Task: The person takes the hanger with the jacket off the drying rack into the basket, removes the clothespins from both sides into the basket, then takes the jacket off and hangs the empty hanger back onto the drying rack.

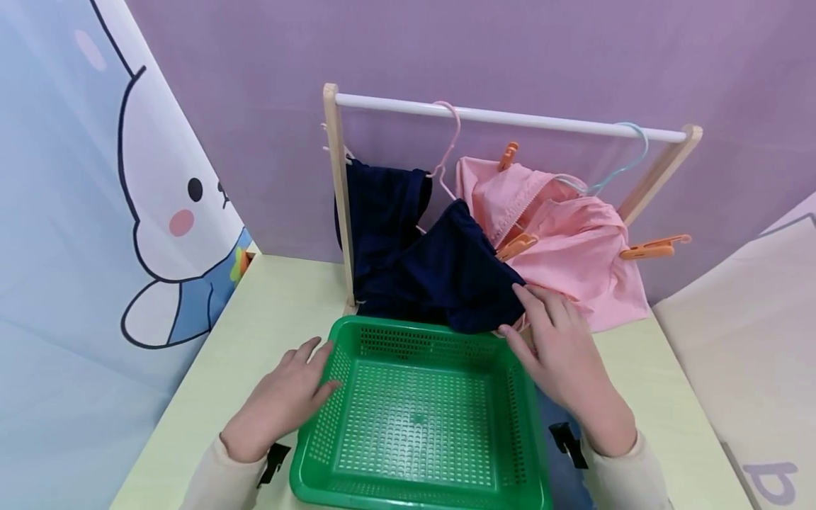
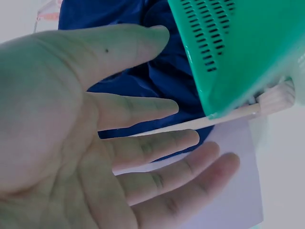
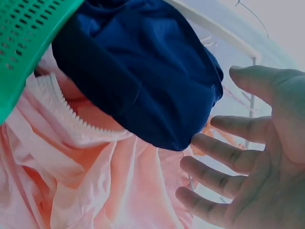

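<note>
A green plastic basket (image 1: 408, 496) stands in front of the drying rack, with nothing seen inside it. My left hand (image 1: 280, 397) is at its left rim, fingers spread and straight in the left wrist view; whether it touches the rim is unclear. Navy clothing (image 1: 440, 276) hangs on a pink hanger (image 1: 452, 142), its lower edge near the basket's back rim. At that garment's right corner is my right hand (image 1: 564, 354), fingers extended and holding nothing; contact with the cloth is hard to tell. Pink clothing (image 1: 586, 248) hangs to the right from a light blue hanger (image 1: 631, 166).
The small rack has a white rod (image 1: 529, 119) between wooden side posts (image 1: 338, 191). Orange clothespins (image 1: 656, 248) are on the clothes. Something blue (image 1: 564, 460) lies right of the basket on the pale table (image 1: 280, 297). A purple backdrop (image 1: 255, 106) stands behind.
</note>
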`<state>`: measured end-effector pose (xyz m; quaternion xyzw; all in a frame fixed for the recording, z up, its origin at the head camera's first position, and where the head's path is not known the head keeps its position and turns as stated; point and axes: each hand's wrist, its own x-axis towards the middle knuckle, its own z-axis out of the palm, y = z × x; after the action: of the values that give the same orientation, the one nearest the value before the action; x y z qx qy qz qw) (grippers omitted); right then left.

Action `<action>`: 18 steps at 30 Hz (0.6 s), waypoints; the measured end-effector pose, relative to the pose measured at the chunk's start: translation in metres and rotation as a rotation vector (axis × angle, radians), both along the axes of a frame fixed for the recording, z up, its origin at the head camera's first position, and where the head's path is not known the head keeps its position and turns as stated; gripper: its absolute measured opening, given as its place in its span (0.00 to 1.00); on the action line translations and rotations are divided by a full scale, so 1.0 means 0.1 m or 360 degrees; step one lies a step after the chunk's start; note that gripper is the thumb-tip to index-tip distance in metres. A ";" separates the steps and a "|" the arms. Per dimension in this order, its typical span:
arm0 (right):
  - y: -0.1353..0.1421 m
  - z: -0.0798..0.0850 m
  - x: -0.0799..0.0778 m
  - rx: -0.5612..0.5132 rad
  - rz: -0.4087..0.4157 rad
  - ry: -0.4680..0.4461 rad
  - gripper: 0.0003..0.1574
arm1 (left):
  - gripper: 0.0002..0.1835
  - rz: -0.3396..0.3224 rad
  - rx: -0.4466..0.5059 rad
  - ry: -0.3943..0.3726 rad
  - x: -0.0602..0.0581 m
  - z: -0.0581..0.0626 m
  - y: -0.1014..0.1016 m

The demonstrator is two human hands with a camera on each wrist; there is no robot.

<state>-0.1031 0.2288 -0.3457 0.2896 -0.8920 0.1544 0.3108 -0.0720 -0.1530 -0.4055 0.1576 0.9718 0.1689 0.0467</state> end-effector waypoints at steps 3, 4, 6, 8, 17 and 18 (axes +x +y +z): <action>0.03 0.02 -0.05 -0.0002 -0.0007 0.0047 0.41 | 0.34 0.0001 0.0045 0.0019 -0.01 -0.03 -0.05; 0.04 0.02 -0.06 0.0001 -0.0013 0.0054 0.41 | 0.33 -0.0004 0.0062 0.0039 -0.01 -0.04 -0.06; 0.06 0.02 -0.09 0.0010 -0.0027 0.0057 0.39 | 0.32 -0.0017 0.0107 0.0068 -0.03 -0.06 -0.09; 0.07 0.03 -0.13 0.0011 -0.0046 0.0050 0.35 | 0.31 -0.0014 0.0167 0.0052 -0.05 -0.07 -0.11; 0.05 0.08 -0.28 -0.0090 -0.0157 0.0039 0.14 | 0.24 0.0136 0.0478 -0.0231 -0.15 -0.14 -0.17; 0.04 0.09 -0.29 -0.0107 -0.0174 0.0034 0.12 | 0.24 0.0144 0.0506 -0.0246 -0.16 -0.14 -0.17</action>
<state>-0.1325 0.2329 -0.3364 0.2315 -0.8974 0.1640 0.3378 -0.0879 -0.1704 -0.4200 0.1057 0.9325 0.3338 0.0880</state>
